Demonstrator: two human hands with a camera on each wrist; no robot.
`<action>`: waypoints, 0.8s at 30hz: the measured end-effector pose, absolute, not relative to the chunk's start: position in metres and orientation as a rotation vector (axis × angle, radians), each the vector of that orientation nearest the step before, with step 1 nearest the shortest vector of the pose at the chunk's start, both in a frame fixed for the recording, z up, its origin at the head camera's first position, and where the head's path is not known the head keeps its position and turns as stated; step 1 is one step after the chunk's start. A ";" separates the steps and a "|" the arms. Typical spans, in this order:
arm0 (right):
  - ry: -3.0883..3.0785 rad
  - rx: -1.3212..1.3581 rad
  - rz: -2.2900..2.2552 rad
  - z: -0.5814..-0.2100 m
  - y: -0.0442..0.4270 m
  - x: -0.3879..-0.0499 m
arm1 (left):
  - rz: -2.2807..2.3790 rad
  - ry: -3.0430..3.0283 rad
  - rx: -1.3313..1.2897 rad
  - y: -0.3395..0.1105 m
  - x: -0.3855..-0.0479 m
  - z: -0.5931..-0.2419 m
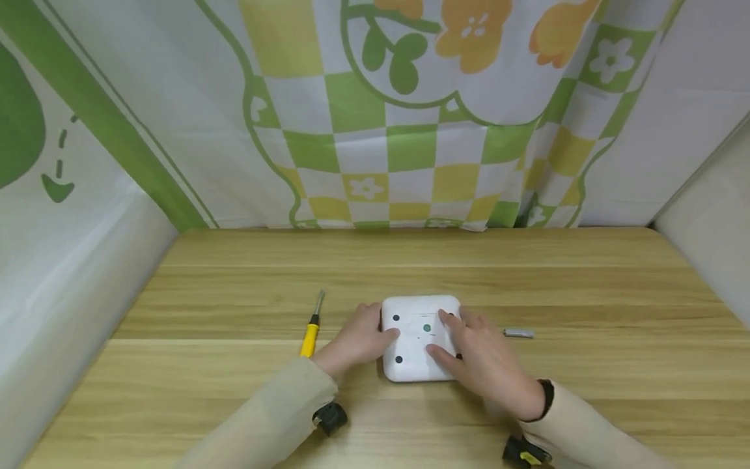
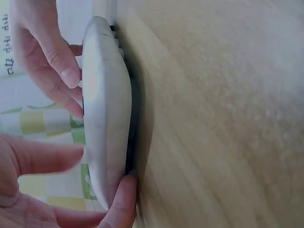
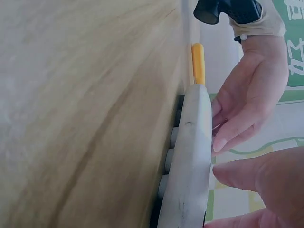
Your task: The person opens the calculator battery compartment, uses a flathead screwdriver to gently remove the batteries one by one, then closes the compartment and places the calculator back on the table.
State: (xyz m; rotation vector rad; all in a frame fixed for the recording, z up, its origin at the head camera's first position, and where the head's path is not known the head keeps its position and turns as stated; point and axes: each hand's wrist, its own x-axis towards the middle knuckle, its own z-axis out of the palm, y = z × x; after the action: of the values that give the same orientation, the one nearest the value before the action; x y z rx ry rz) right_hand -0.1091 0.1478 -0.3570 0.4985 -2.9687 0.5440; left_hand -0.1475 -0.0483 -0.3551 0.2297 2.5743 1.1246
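Observation:
A white calculator (image 1: 418, 371) lies face down on the table, its back up with dark round feet and a green dot. Keys (image 3: 169, 160) show beneath its edge in the right wrist view. My left hand (image 1: 364, 333) grips the calculator's left edge, thumb on the back and a fingertip (image 2: 124, 192) under the rim. Over the right side of the back is my right hand (image 1: 486, 355), its thumb and index finger spread and touching the surface. That hand hides part of the calculator's right edge.
A yellow-handled screwdriver (image 1: 310, 335) lies to the left of the calculator, shaft pointing away. To the right is a small silver battery (image 1: 518, 333). Behind the wooden table (image 1: 246, 286) hangs a green and yellow checked curtain (image 1: 410, 150).

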 end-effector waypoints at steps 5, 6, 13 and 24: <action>-3.009 0.472 0.667 -0.357 0.146 -0.111 | 1.118 2.608 0.178 -0.049 -0.148 -0.354; -3.016 0.464 0.701 -0.356 0.146 -0.111 | 1.122 2.609 0.167 -0.049 -0.148 -0.354; -3.046 0.416 0.868 -0.351 0.147 -0.113 | 1.253 2.650 0.134 -0.049 -0.147 -0.357; -3.128 0.273 1.048 -0.348 0.146 -0.116 | 1.603 2.556 0.012 -0.050 -0.148 -0.361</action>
State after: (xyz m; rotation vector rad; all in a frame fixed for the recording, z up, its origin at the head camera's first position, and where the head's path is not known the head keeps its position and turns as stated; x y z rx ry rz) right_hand -0.1165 0.1462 -0.3477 0.2733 -3.1278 1.0481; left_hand -0.1483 -0.0498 -0.3606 0.0115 2.5556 1.6030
